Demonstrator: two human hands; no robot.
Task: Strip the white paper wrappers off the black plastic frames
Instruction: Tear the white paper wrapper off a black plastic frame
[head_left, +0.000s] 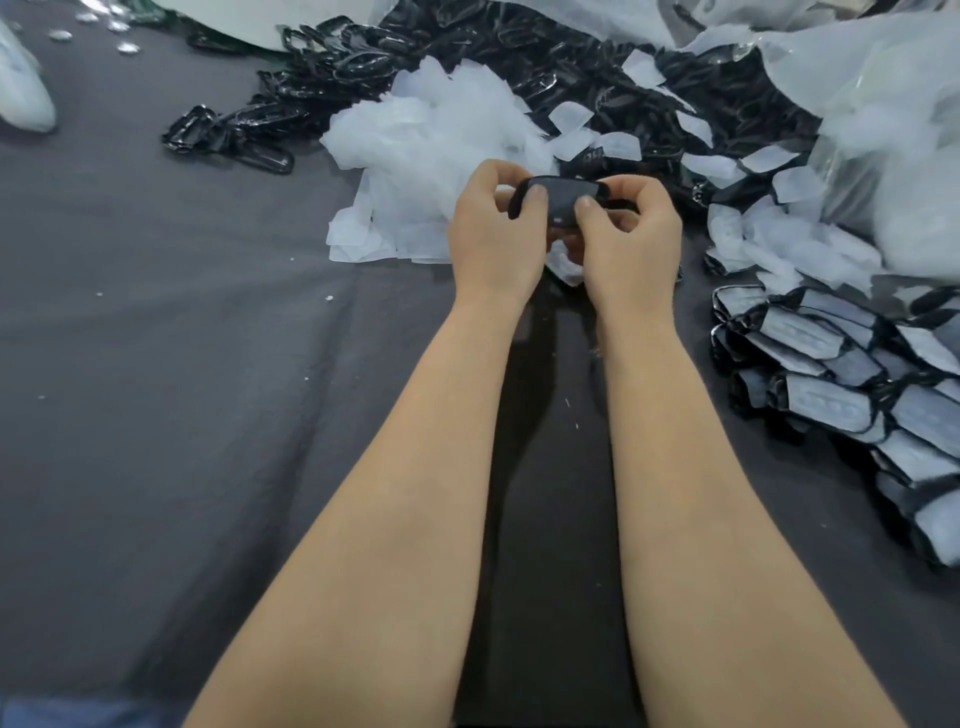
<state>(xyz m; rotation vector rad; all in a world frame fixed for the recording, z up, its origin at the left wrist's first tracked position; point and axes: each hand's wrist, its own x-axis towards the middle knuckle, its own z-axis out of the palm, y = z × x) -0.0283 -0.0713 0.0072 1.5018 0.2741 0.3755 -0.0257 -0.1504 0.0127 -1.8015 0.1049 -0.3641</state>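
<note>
Held frame: the black rounded plastic frame (563, 200) is held up off the counter, directly between the two hands; its long axis runs left to right, one end to each hand, so neither is nearer
Left hand: the left hand (493, 228) pinches the frame's left end, thumb on the near face, fingers curled behind
Right hand: the right hand (623, 234) pinches the right end the same way
Wrapper: a white paper scrap (566, 262) shows just below the hands; whether it hangs from the frame or lies loose, I cannot tell
Coming move: probably a pull along that left-right axis, hands parting
Peeled heap: loose white paper wrappers (431, 140) lie just beyond and left of the hands
Bare heap: bare glossy black frames (519, 52) are piled further back
To do: wrapped black frames (831, 364) are stacked on the right, nearer the right arm and well apart from the hands
Surface: grey cloth-covered counter (182, 338)
</note>
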